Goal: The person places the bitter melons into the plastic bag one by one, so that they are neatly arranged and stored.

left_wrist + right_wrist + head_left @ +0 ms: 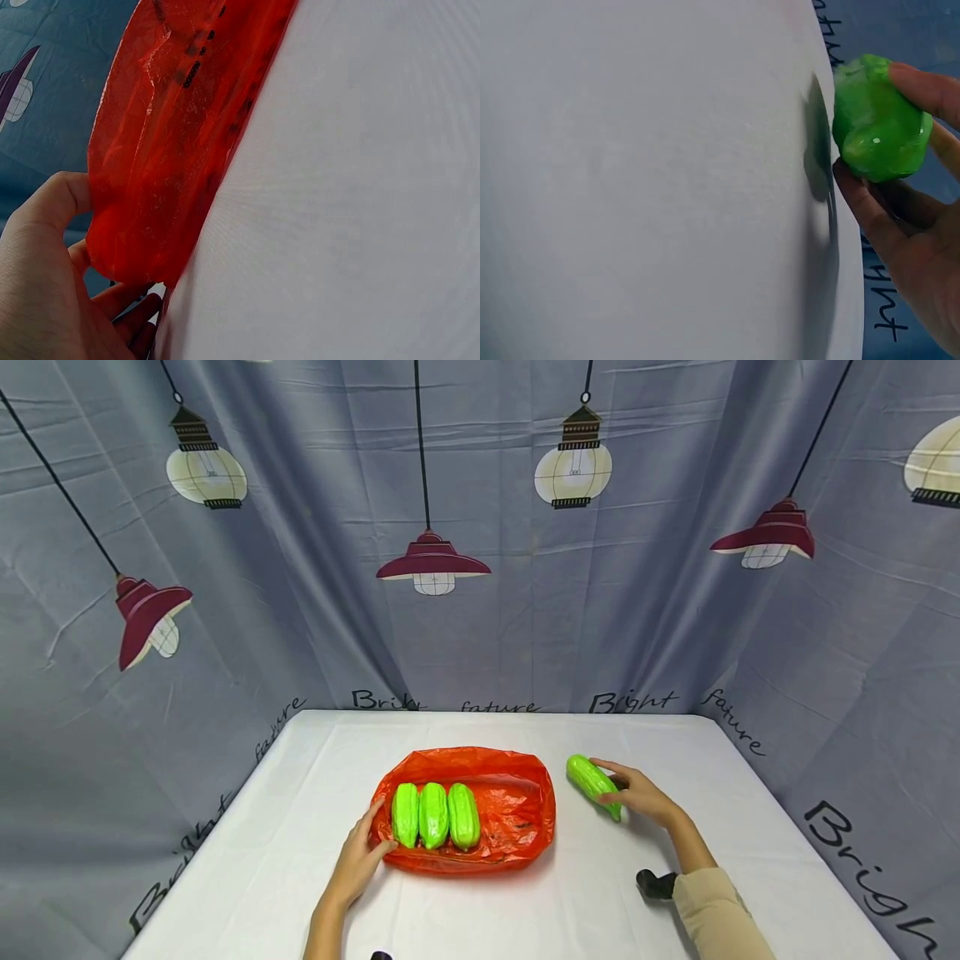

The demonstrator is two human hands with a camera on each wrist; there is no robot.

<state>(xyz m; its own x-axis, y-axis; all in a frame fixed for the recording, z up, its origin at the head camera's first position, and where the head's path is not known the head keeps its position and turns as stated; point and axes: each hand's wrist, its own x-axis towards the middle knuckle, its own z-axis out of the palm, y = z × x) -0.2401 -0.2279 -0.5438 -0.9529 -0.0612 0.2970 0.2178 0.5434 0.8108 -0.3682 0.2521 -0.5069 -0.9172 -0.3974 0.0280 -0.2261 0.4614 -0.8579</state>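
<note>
My right hand [639, 795] grips a glossy green cucumber-like vegetable [587, 777] between thumb and fingers, to the right of a red plastic bag [517, 857]. The right wrist view shows the vegetable [877, 124] end-on, with its shadow on the cloth beside it. Spread wide, the bag holds three similar green vegetables [433, 816], side by side in its left half. My left hand [356, 860] holds the bag's left end, thumb at the front and fingers along the side. In the left wrist view, red film [172, 150] hides part of those fingers.
A white cloth [300, 802] covers the table. Grey-blue curtains [480, 643] printed with lamps and lettering hang behind it and at both sides. A black device [655, 884] sits by my right wrist; another dark piece [381, 955] shows at the bottom edge.
</note>
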